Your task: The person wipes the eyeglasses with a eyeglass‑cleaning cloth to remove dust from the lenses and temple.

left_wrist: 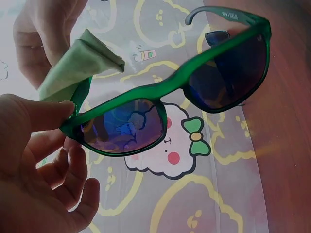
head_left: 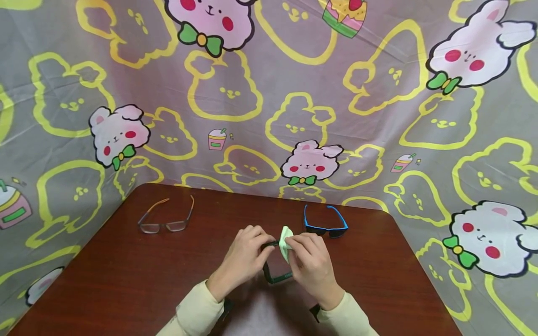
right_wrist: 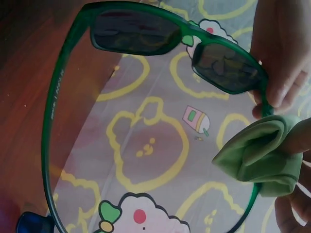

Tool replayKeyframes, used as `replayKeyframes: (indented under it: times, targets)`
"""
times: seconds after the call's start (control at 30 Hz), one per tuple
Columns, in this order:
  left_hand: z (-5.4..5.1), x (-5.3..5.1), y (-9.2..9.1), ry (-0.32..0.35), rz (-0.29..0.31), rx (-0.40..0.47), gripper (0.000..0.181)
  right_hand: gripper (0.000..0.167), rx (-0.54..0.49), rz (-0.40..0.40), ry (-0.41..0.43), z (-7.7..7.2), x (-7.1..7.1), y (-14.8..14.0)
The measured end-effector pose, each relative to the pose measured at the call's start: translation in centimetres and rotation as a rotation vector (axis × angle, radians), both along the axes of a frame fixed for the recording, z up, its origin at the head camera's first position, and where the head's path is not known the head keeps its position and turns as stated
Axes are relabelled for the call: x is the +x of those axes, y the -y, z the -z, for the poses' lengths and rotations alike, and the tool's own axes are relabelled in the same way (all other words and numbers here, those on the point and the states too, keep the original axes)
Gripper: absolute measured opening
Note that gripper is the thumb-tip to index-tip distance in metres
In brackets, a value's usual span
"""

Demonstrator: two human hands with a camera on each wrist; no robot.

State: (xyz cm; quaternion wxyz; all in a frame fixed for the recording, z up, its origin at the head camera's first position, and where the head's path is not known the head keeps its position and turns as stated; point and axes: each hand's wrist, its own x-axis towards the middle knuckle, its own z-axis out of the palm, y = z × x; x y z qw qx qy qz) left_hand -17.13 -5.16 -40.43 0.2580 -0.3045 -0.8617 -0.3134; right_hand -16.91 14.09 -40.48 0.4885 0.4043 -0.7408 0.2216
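Between the two hands hangs a pair of green sunglasses [left_wrist: 165,87] with dark, bluish lenses and their temple arms unfolded. My left hand [head_left: 248,249] pinches them at one corner of the frame, near the hinge, between thumb and fingers. My right hand [head_left: 313,261] grips a pale green cloth [right_wrist: 262,155] folded around the temple arm on that same side. The cloth covers part of that arm, whose lower end shows below it in the right wrist view. The other temple arm [right_wrist: 52,116] is free of both hands.
On the brown table [head_left: 105,270], clear-lensed glasses [head_left: 174,226] lie at the back left with temples unfolded. Blue-framed sunglasses [head_left: 325,231] lie at the back right, also unfolded. A patterned cloth curtain [head_left: 248,112] rises behind the table and along its sides.
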Motion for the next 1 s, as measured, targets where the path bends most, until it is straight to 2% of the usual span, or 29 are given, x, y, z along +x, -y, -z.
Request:
replayKeyframes:
  times: [0.3, 0.5, 0.7, 1.0]
  targets:
    - [-0.08, 0.08, -0.33, -0.014, 0.018, 0.01, 0.008, 0.022, 0.016, 0.069, -0.002, 0.65, -0.44, 0.45]
    - [0.14, 0.06, -0.32, 0.004, 0.013, 0.008, 0.008, 0.02, 0.065, 0.109, 0.034, 0.84, -0.34, 0.49]
    - [0.21, 0.1, -0.35, 0.013, 0.007, -0.017, 0.008, 0.033, 0.106, 0.142, 0.065, 0.86, -0.2, 0.47]
    - [0.24, 0.17, -0.58, 0.004, 0.041, -0.055, 0.006, 0.023, 0.096, 0.13, 0.024, 0.7, -0.3, 0.53]
